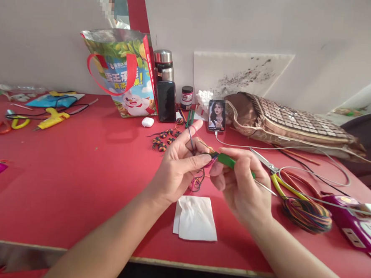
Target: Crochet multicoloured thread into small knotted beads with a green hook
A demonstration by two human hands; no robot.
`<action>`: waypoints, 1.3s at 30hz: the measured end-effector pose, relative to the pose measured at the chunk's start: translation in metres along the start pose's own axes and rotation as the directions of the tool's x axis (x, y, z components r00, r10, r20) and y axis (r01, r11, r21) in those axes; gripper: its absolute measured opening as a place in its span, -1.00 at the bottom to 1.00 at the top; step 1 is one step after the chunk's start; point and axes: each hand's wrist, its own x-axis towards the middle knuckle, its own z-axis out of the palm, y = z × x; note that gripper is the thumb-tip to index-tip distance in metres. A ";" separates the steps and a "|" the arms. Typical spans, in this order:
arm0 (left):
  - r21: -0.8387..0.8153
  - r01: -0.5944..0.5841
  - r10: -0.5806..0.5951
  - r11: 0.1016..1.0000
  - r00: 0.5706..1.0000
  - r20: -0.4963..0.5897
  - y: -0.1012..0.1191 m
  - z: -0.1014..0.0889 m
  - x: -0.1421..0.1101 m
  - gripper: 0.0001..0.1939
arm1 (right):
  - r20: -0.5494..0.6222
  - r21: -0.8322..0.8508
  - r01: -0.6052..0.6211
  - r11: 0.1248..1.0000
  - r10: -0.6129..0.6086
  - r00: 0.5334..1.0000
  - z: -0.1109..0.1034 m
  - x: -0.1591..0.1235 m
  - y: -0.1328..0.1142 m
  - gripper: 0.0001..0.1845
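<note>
A small multicoloured cord piece (213, 157) sits between the fingertips of both hands. The left hand (182, 162) pinches it between thumb and fingers, index raised with one dark strand (190, 139) across it. The right hand (246, 180) curls closely around one green-handled tool (227, 161). One white napkin (198, 218) lies nearer than the hands, towards the table's near edge (196, 265). Beyond the left hand lie knotted cords (159, 143), too bunched to count, and two phones (166, 102). One pair of scissors (277, 174) and one cord bundle (308, 215) crowd the right hand's right; left of the left hand, red tabletop (108, 168) stretches wide towards one yellow glue gun (52, 118).
</note>
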 end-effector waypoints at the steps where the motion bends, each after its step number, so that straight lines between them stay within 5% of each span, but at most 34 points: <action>1: -0.011 0.010 -0.010 1.000 1.000 0.007 0.001 -0.001 0.000 0.10 | 0.001 0.096 -0.093 0.991 0.094 0.996 0.003 0.002 -0.001 -0.74; 5: -0.011 0.030 -0.029 0.999 0.999 0.044 0.005 -0.003 0.001 0.05 | 0.017 0.263 -0.290 0.920 0.296 0.955 0.006 0.008 -0.006 -0.69; 22: 0.281 -0.098 0.058 0.955 0.987 0.147 0.008 -0.004 -0.001 -0.23 | 0.108 0.228 -0.428 0.874 0.415 0.904 -0.016 0.022 -0.016 -0.68; 39: 0.285 -0.078 0.022 0.955 0.981 0.194 0.012 -0.006 -0.004 -0.32 | 0.060 0.060 -0.354 0.933 0.351 0.935 -0.032 0.025 -0.022 -0.63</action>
